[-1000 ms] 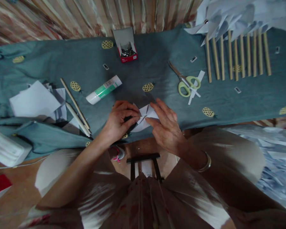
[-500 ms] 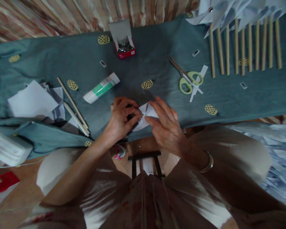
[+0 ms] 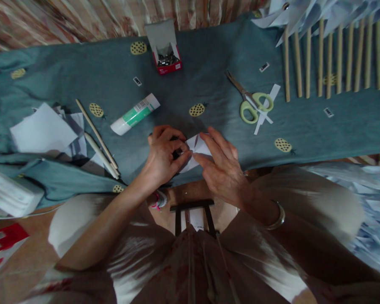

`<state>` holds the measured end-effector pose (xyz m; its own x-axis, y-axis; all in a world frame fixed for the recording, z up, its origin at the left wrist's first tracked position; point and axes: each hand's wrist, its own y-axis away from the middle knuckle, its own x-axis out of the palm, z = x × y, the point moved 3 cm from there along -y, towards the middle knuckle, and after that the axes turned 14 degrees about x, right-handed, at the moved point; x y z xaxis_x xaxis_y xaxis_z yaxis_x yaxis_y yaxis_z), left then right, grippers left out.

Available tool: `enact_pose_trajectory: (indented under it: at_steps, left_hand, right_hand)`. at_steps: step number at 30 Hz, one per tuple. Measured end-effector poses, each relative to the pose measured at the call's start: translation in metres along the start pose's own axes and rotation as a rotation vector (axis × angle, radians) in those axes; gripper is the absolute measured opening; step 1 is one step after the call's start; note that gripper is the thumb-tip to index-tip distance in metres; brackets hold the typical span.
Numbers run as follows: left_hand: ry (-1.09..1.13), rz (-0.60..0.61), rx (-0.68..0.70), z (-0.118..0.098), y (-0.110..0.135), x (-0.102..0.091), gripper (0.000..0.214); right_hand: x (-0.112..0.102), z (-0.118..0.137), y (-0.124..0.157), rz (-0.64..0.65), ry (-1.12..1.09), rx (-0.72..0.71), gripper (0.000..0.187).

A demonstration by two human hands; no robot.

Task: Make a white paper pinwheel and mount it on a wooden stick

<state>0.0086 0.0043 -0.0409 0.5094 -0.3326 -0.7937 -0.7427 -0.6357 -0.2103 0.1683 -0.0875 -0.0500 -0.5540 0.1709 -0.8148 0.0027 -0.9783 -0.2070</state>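
Observation:
A small white folded paper piece (image 3: 199, 145) lies at the near edge of the teal cloth (image 3: 209, 55). My left hand (image 3: 164, 156) is curled over its left side, fingers pinched on the paper's flaps, with something dark under the fingers that I cannot make out. My right hand (image 3: 221, 166) rests on the paper's right side, thumb and forefinger pressing its centre, the other fingers stretched flat. A metal bangle (image 3: 277, 217) sits on my right wrist.
A glue stick (image 3: 135, 114) lies behind my left hand. Green-handled scissors (image 3: 250, 101) rest on paper strips. A red box of pins (image 3: 166, 59) stands open at the back. Several wooden sticks (image 3: 329, 55) line the right, two sticks (image 3: 98, 137) and paper sheets (image 3: 44, 131) the left.
My left hand has curled tighter and moved slightly inward over the paper. My right hand has stayed on the paper. The view has shifted a little.

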Motion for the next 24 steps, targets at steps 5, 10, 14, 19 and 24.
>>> enact_pose_trajectory:
  at_steps: [5,10,14,19,24]
  left_hand:
    - [-0.028,-0.021,-0.014,-0.0022,-0.0005,0.0013,0.017]
    - [-0.036,-0.039,-0.013,-0.0026,-0.0011,0.0008,0.019]
    - [-0.041,-0.047,-0.024,-0.0026,-0.0016,0.0003,0.02]
    - [-0.054,-0.08,-0.103,-0.0031,-0.0034,0.0001,0.017]
    - [-0.085,-0.037,-0.14,-0.0009,-0.006,-0.0011,0.046]
  right_hand:
    - [-0.0005,0.0008,0.0002,-0.011,0.002,-0.013,0.032]
    - [-0.0001,0.0005,0.0002,0.016,-0.036,0.007,0.032]
    - [-0.0006,0.0013,0.0004,0.007,-0.017,-0.007,0.031]
    - [-0.0008,0.0019,0.0003,0.008,-0.006,-0.009,0.03]
    - [-0.0021,-0.0001,-0.0011,-0.003,-0.046,-0.035,0.034]
